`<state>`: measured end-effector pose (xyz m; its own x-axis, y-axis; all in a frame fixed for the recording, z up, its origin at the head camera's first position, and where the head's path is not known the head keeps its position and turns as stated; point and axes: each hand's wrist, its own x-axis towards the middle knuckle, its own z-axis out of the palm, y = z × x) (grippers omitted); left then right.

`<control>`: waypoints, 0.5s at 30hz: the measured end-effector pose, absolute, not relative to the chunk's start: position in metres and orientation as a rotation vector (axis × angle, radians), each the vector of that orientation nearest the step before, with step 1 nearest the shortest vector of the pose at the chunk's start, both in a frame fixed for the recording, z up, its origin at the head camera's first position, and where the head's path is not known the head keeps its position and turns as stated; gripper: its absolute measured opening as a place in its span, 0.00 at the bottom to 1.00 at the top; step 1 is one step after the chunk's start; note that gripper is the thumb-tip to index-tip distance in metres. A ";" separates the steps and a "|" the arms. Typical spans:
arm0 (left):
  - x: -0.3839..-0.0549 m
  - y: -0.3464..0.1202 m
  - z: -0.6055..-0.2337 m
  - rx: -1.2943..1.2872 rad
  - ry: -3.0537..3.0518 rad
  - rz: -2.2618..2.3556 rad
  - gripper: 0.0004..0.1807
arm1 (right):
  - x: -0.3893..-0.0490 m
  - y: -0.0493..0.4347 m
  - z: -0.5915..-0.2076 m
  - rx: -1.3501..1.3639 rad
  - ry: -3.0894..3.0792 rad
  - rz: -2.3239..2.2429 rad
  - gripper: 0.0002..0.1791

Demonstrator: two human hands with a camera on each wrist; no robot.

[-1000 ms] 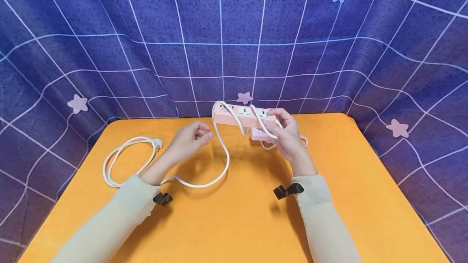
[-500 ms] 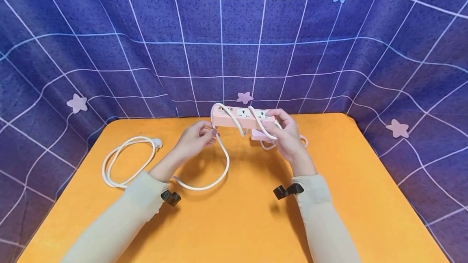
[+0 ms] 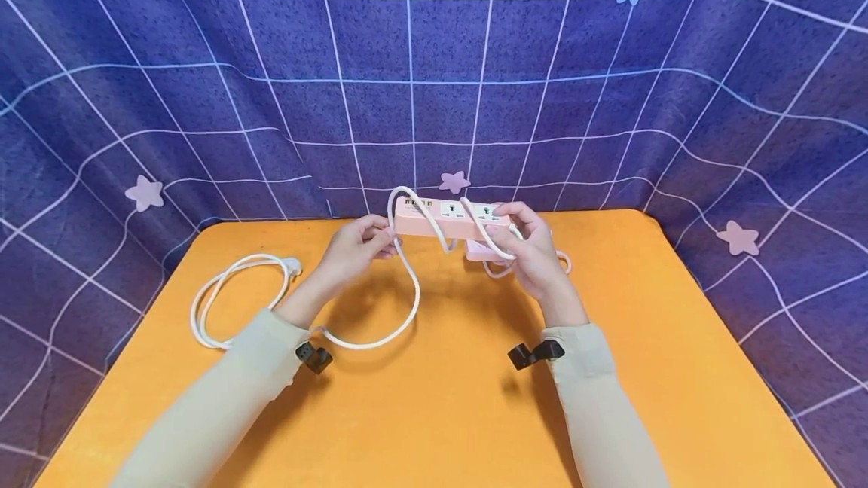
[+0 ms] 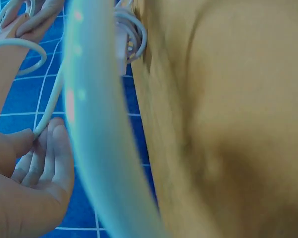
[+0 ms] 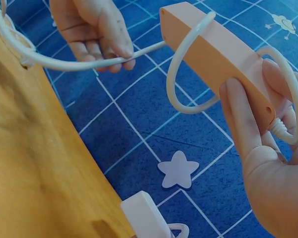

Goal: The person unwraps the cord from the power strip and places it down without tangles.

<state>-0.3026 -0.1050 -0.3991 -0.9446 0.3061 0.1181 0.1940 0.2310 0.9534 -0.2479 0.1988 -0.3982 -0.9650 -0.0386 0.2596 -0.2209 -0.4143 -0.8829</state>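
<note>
A pink power strip (image 3: 427, 226) with white sockets is held above the table, its white cord (image 3: 417, 292) wound loosely around it. My right hand (image 3: 536, 251) grips the strip's right end, thumb and fingers on opposite sides, near where the cord leaves the body (image 5: 280, 128). By the strip's left end, my left hand (image 3: 356, 247) pinches the cord between thumb and fingertips, as the right wrist view also shows. From there the cord hangs in a curve to the table. Close to the left wrist camera, a blurred stretch of cord (image 4: 94, 119) crosses the view.
The cord's far part lies coiled (image 3: 197, 315) on the orange table (image 3: 434, 413) at the left, ending in a white plug (image 3: 293, 266). Behind the held strip, a second pale pink power strip (image 3: 480, 251) lies with its own cord. A blue gridded cloth (image 3: 434, 111) hangs behind.
My left hand has moved right to the hanging cord, taken hold of it, then lifted it slightly beside the strip's left end. The right hand has stayed nearly still.
</note>
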 end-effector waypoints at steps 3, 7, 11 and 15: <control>-0.309 -0.108 -0.392 0.518 2.394 1.839 0.14 | -0.248 0.199 -0.398 0.371 -1.647 2.518 0.19; -0.317 -0.111 -0.378 0.598 2.502 1.796 0.15 | -0.248 0.200 -0.398 0.380 -1.660 2.511 0.19; -0.322 -0.114 -0.361 0.695 2.674 1.698 0.15 | -0.248 0.200 -0.398 0.374 -1.660 2.508 0.19; -0.323 -0.117 -0.346 0.770 2.812 1.587 0.13 | -0.248 0.201 -0.399 0.361 -1.675 2.487 0.18</control>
